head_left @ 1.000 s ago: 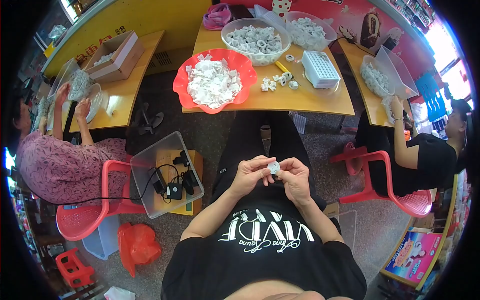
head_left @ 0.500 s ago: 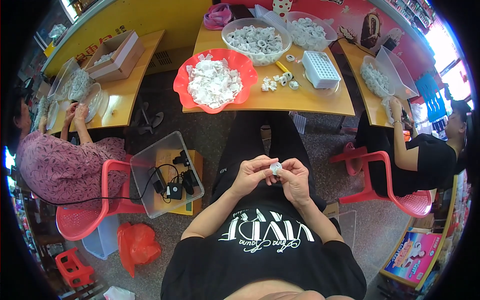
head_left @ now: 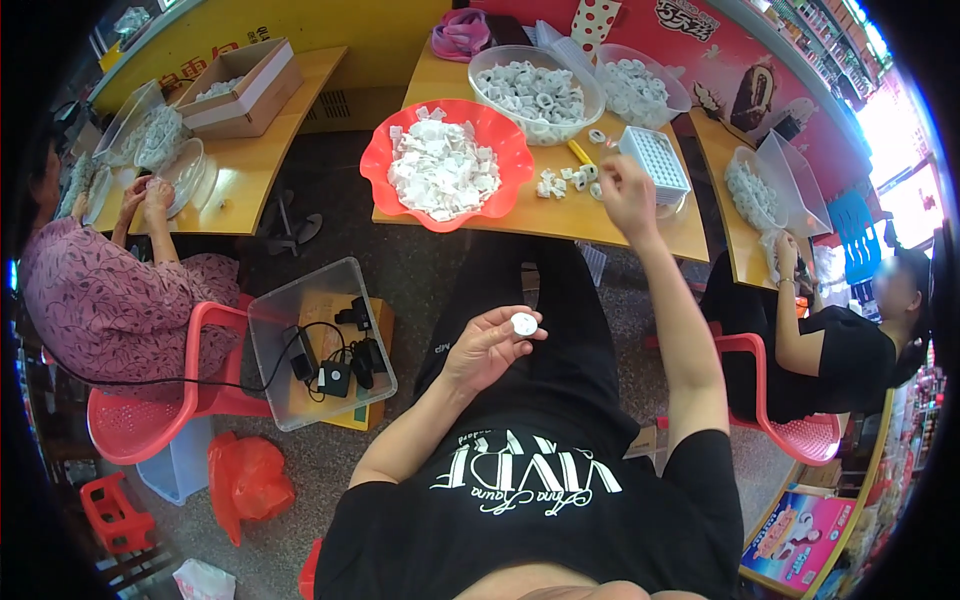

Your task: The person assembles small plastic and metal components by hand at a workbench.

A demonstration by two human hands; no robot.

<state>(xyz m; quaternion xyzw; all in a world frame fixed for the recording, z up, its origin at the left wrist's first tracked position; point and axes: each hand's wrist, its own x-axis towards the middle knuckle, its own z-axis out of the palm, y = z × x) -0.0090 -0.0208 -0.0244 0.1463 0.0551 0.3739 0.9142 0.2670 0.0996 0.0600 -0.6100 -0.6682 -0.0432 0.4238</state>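
Above my lap, my left hand (head_left: 482,350) pinches a small round white plastic piece (head_left: 524,324) between thumb and fingers, its flat face turned up. My right hand (head_left: 628,195) is stretched out over the front of the wooden table (head_left: 440,75), fingers curled together; whatever is in them is hidden. Just left of it lie several small white pieces (head_left: 552,184) and a slim yellow stick-shaped object (head_left: 580,152). A white tray with a grid of holes (head_left: 655,160) stands right behind the right hand.
A red scalloped bowl (head_left: 374,165) heaped with white flat pieces stands on the table's left, with two clear bowls (head_left: 597,95) of white ring parts behind. A clear bin (head_left: 262,330) with black cables is on the left. Co-workers sit at side tables (head_left: 232,190) left and right.
My right hand has left the white piece and reached forward and right to the table. My left hand now holds the piece alone, slightly further left. The whole view has shifted a little.
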